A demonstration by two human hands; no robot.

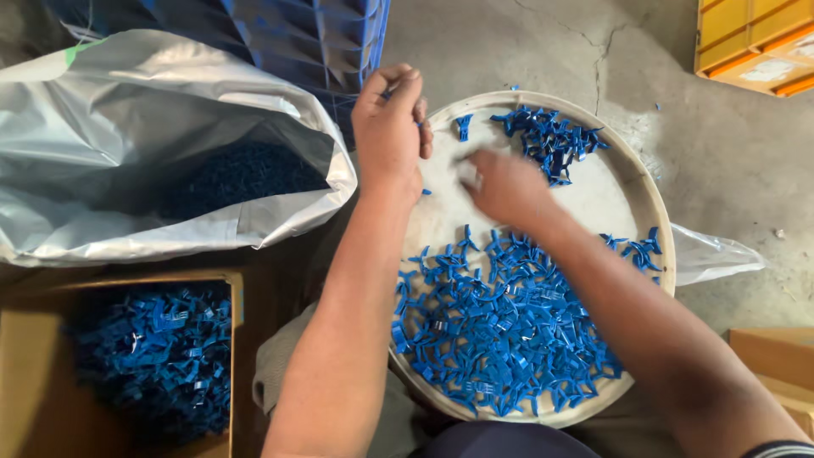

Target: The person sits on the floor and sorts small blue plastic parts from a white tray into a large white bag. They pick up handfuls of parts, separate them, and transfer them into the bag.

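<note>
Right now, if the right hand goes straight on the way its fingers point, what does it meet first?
The right hand is blurred and points up and left over the round tray. First in that line is probably the single blue plastic piece near the far rim, beside the left hand. Height above the tray is unclear.

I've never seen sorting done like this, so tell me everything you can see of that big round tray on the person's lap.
The round tray is shallow, pale and off-white, with a low raised rim, and looks scuffed. It lies flat across the person's lap, above a grey concrete floor. A dense heap of small blue plastic clips fills its near half; a smaller pile sits at the far edge, the middle mostly bare. The left hand and right hand hover over the bare part.
</note>
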